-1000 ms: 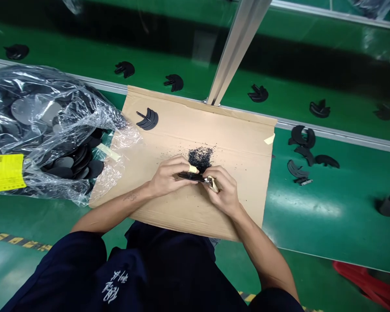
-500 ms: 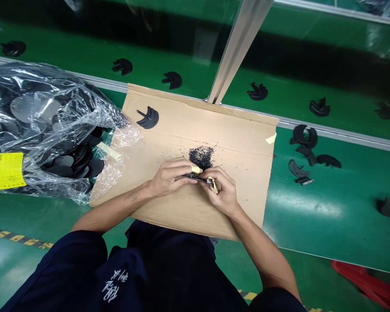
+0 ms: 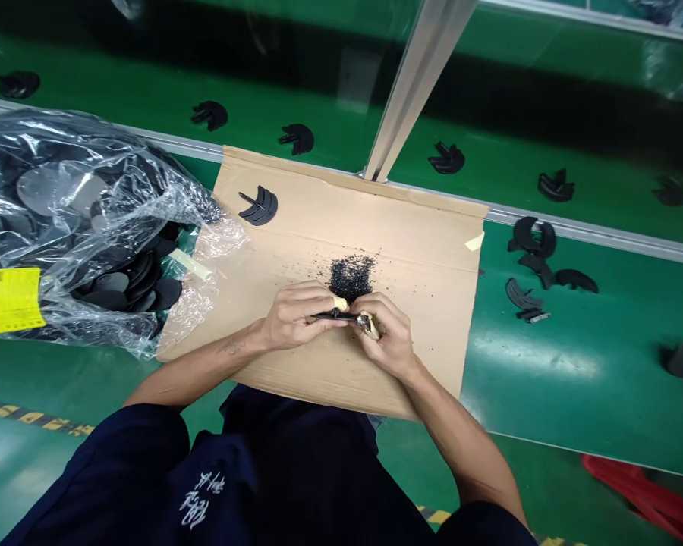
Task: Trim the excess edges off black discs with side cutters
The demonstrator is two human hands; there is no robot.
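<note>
Both hands meet over the lower middle of a cardboard sheet (image 3: 296, 371). My left hand (image 3: 296, 317) is closed on a thin black plastic part (image 3: 327, 315), seen nearly edge-on. Pale yellow tape (image 3: 340, 302) covers one of its fingertips. My right hand (image 3: 388, 334) is closed round a small shiny metal tool (image 3: 363, 321), whose end touches or nearly touches the part; its kind is mostly hidden by the fingers. Pale yellow material also shows beside the tool. Just beyond the hands lies a pile of small black shavings (image 3: 351, 274).
A clear plastic bag (image 3: 91, 189) full of black discs lies at left, with a yellow label (image 3: 11, 299). One curved black part (image 3: 260, 205) rests on the cardboard's far left. More black parts (image 3: 538, 269) sit on the green table at right. A metal post (image 3: 415, 83) rises behind.
The black part and both hands have shifted slightly left, and the part now lies more level. The shavings pile and surrounding parts have stayed put.
</note>
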